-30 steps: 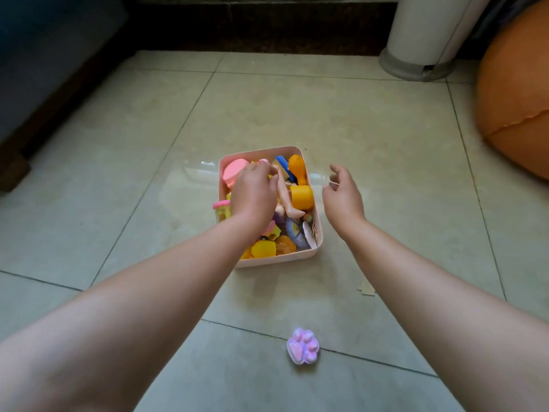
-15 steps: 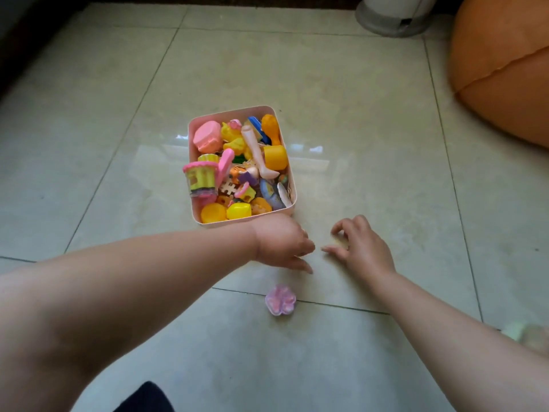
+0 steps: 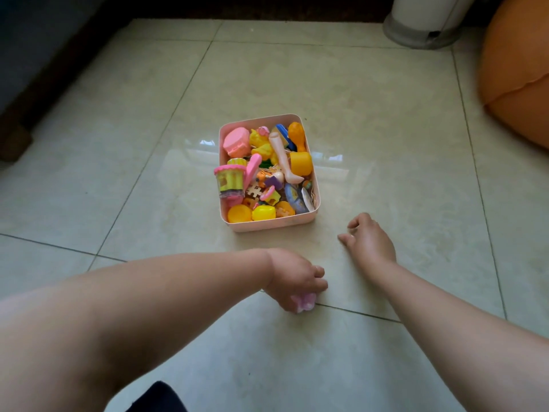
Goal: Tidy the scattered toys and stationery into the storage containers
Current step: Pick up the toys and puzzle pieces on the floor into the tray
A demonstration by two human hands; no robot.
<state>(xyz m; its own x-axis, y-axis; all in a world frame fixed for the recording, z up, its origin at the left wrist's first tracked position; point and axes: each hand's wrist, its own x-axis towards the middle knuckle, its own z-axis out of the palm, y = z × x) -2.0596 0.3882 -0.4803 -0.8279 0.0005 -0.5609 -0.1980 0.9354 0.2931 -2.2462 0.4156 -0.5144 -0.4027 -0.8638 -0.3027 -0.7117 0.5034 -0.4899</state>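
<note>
Tiled floor [image 3: 371, 114] fills the view, glossy, with glare patches by the bin. Orange rounded thing [image 3: 517, 78] far right, cut off by the frame edge. White cylinder base [image 3: 421, 28] far right at the top, only its bottom part shows. Dark furniture edge [image 3: 35, 69] far left, hard to make out. Pink storage bin [image 3: 267, 226] sits mid-floor, heaped with toys: pink round case [image 3: 236, 141] far left corner, yellow cup [image 3: 300, 162] on the right, pale doll leg [image 3: 282, 159] lying across the pile, yellow-pink tub [image 3: 230, 181] tipped over the left rim; the smaller bits underneath are jumbled, cannot tell what they are. Left hand [image 3: 295, 279] near the bin's near side, down on the floor, fingers curled over the pink paw toy [image 3: 303, 303], which is mostly hidden, only a pink edge pokes out below the hand. Right hand [image 3: 370, 242] right of it, just beside the bin's near right corner, fingers loosely curled, tips at the floor, holding nothing visible. Dark patch [image 3: 157, 396] at the bottom edge, cut off.
</note>
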